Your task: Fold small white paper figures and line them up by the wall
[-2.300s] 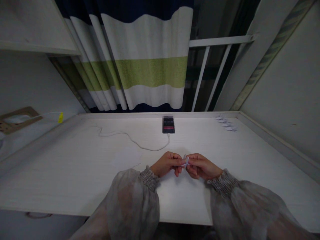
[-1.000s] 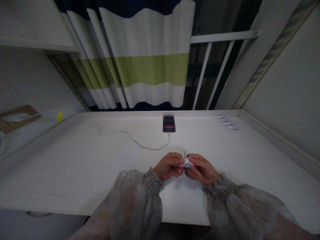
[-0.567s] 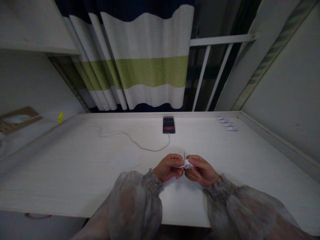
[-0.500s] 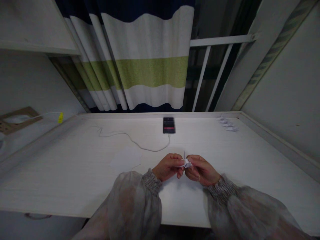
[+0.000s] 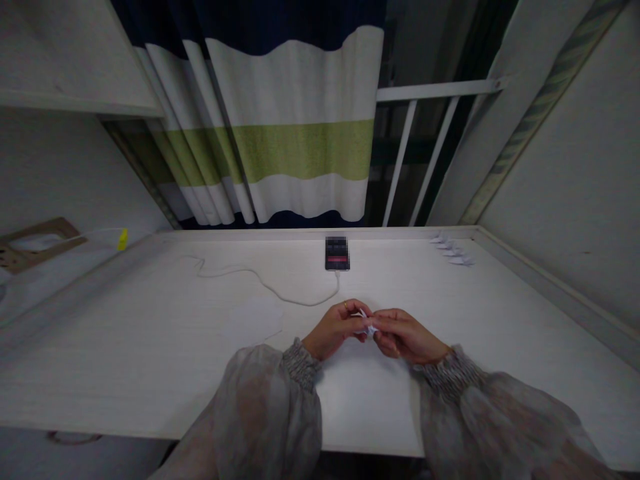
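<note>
A small piece of white folded paper [image 5: 371, 329] is pinched between my two hands above the front middle of the desk. My left hand [image 5: 339, 327] grips it from the left with thumb and fingers, and a thin white point of the paper sticks up by the fingertips. From the right, my right hand [image 5: 407, 335] has its thumb and fingers closed on the same paper. The fingers cover most of the paper, so its full shape is hidden.
On the white desk [image 5: 150, 360], a phone [image 5: 337, 253] lies at the back with a white cable [image 5: 285, 298] trailing left. Several small folded white paper pieces [image 5: 453, 251] stand in a row at the back right. A pale paper sheet [image 5: 253, 319] lies left of my hands.
The paper has turned in my fingers, and its upright point now leans left. My left fingers have lifted and closed in around it. My view has tilted slightly upward.
</note>
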`<state>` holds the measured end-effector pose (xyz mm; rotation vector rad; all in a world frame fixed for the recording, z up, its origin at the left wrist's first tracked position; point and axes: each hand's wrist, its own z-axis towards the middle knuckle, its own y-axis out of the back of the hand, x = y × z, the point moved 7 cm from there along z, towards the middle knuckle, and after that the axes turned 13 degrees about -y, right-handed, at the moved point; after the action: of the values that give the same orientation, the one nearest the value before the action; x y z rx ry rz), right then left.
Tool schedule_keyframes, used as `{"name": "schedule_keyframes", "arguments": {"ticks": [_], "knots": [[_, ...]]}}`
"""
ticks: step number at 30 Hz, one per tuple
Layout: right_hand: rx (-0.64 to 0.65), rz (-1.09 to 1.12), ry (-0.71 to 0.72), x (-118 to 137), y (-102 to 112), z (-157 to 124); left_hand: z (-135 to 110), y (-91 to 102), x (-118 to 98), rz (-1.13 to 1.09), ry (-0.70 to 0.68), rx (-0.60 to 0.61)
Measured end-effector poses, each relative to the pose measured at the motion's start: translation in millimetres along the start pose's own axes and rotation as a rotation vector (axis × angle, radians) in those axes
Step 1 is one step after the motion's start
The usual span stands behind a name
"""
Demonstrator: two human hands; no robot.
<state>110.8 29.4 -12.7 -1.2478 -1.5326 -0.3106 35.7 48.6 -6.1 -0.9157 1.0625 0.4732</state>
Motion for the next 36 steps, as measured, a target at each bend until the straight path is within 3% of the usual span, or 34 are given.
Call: {"name": "schedule_keyframes", "arguments": {"ticks": [3,7,11,14,16,19,26,36], "knots": [[-0.07,-0.091,0.019,4.3,4.6,-1.8,0.5,0.2,1.1,0.022,0.017,-0.018],[-0.24,-0.277,0.15,20.9,12.8,-9.0,2.3,0.2,0.5,0.039,0.022,-0.054],[-0.498,-0.736,0.382,42.9,14.9,-25.4,3.6,4.4,-2.0,0.062,0.023,-0.142],[-0.519,-1.081,0.619,49.3,-0.3,-35.9,4.4,8.2,-6.2,0.058,-0.015,-0.2],[-0.501,-1.223,0.761,47.6,-9.5,-40.1,4.9,9.3,-9.0,0.043,-0.051,-0.221],[-0.597,-1.372,0.894,44.6,-12.3,-42.2,5.3,7.5,-9.4,0.026,-0.075,-0.225],[-0.712,-1.617,1.03,42.8,-17.6,-42.5,6.1,1.7,1.5,0.013,-0.019,-0.192],[-0.765,-1.847,0.999,38.5,-28.1,-40.8,5.6,8.0,8.9,0.105,0.042,-0.19]]}}
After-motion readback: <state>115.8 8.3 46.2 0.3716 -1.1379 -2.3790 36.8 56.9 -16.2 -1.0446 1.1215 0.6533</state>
